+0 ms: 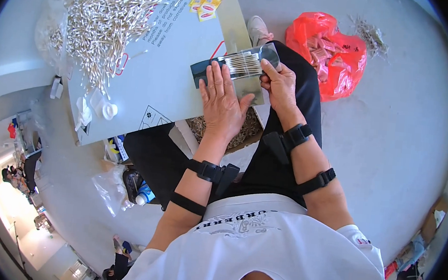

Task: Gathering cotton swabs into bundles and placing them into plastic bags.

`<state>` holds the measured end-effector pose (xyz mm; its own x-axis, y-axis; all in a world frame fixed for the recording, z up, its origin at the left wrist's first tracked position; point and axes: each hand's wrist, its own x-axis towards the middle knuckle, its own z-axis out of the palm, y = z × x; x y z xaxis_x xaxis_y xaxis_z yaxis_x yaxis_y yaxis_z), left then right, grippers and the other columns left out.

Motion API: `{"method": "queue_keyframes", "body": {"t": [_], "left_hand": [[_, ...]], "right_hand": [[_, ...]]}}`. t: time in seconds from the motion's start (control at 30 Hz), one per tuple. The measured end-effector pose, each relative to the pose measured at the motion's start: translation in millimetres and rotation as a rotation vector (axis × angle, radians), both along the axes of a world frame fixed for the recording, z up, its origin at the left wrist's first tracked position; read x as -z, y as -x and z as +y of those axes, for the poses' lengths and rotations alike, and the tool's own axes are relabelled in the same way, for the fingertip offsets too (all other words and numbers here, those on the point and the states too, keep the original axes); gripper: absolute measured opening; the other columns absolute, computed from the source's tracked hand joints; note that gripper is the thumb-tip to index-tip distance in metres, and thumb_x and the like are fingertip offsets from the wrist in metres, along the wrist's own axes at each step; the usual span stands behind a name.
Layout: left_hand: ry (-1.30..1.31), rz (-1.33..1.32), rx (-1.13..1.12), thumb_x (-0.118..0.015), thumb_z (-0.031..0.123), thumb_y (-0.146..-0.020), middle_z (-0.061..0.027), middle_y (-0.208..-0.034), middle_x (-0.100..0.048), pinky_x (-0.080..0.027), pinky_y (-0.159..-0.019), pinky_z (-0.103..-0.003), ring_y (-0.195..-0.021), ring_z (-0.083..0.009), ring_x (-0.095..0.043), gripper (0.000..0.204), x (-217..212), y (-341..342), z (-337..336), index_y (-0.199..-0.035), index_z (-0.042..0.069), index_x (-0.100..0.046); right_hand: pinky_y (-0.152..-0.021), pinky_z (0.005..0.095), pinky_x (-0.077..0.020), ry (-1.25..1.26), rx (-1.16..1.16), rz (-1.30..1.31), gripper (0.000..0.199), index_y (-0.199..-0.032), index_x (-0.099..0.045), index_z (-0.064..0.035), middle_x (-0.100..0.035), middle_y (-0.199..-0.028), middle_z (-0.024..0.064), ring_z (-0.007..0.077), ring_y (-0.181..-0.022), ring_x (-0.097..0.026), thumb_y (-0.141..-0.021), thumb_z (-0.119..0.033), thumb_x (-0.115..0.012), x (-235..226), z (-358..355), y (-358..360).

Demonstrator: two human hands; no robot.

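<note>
A flat pack of cotton swabs (243, 63), clear at its right end and dark at its left, lies across the table's right edge. My right hand (282, 86) pinches its right end, thumb on top. With fingers stretched out flat, my left hand (221, 102) rests its fingertips against the pack's near left side. A big heap of loose cotton swabs (107, 18) in clear plastic covers the table's far left. Yellow-and-white printed packets (207, 0) lie at the far edge.
Beneath my hands an open carton (184, 138) holds brownish bits. On the floor to the right stands a red plastic bag (347, 76) with pink packs, beside a small pile of loose sticks (370, 37). A white tape roll (109, 111) sits on the table (124, 126) at left.
</note>
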<state>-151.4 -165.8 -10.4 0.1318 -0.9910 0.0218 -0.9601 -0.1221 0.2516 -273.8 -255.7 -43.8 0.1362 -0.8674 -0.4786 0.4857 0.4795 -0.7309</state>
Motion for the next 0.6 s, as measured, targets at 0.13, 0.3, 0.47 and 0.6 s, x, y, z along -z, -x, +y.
{"method": "queue_keyframes", "body": {"t": [0.13,0.3,0.47,0.6], "left_hand": [[0.072,0.014,-0.051,-0.053,0.050,-0.091,-0.0266,-0.155,-0.011,-0.008,-0.116,-0.052,-0.145,-0.0388,-0.010,0.088,3,-9,-9,-0.148,-0.006,-0.016],[0.023,-0.043,-0.074,-0.045,0.056,-0.093,-0.0266,-0.155,-0.011,-0.007,-0.115,-0.054,-0.146,-0.0383,-0.008,0.087,9,-17,-29,-0.148,-0.006,-0.017],[-0.009,-0.048,-0.036,-0.044,0.057,-0.093,-0.0259,-0.156,-0.009,-0.007,-0.115,-0.055,-0.146,-0.0376,-0.007,0.088,6,-6,-33,-0.148,-0.006,-0.016],[0.059,-0.010,-0.041,-0.045,0.055,-0.093,-0.0248,-0.156,-0.010,-0.008,-0.114,-0.055,-0.145,-0.0384,-0.009,0.086,5,-3,-27,-0.148,-0.004,-0.015]], "right_hand": [[-0.044,0.0197,-0.0360,-0.017,-0.025,0.006,0.022,-0.072,-0.059,-0.0061,-0.055,-0.062,-0.0021,0.0047,-0.049,-0.044,-0.090,-0.016,-0.069,-2,0,2],[-0.044,0.0191,-0.0339,-0.018,-0.030,-0.013,0.022,-0.074,-0.059,-0.0064,-0.055,-0.063,-0.0012,0.0050,-0.050,-0.043,-0.091,-0.019,-0.067,1,-1,2],[-0.043,0.0190,-0.0319,-0.010,-0.039,0.019,0.022,-0.077,-0.059,-0.0064,-0.056,-0.065,-0.0001,0.0052,-0.049,-0.043,-0.092,-0.022,-0.066,4,-1,3],[-0.043,0.0200,-0.0335,-0.044,-0.072,0.060,0.031,-0.073,-0.060,-0.0073,-0.054,-0.061,-0.0012,0.0047,-0.048,-0.044,-0.093,-0.031,-0.063,-6,-5,5]]}}
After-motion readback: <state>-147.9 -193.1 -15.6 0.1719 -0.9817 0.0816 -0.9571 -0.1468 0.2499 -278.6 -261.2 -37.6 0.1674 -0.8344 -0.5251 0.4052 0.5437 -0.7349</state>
